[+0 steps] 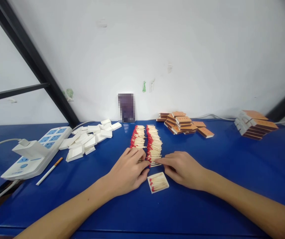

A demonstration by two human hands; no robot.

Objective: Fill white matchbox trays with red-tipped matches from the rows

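Note:
Two rows of red-tipped matches (147,141) lie side by side on the blue table (219,166). My left hand (128,172) rests at the near end of the left row, its fingers curled over some matches. My right hand (182,167) pinches the near end of the right row with fingers pressed together on a few matches. Just in front of both hands sits a small white tray (158,182) that holds several matches.
A pile of empty white trays (89,139) lies at the left, beside a white power strip (36,151) with a plug and a cigarette (49,171). Orange matchbox sleeves (182,123) are heaped behind the matches, and another stack (255,124) stands far right.

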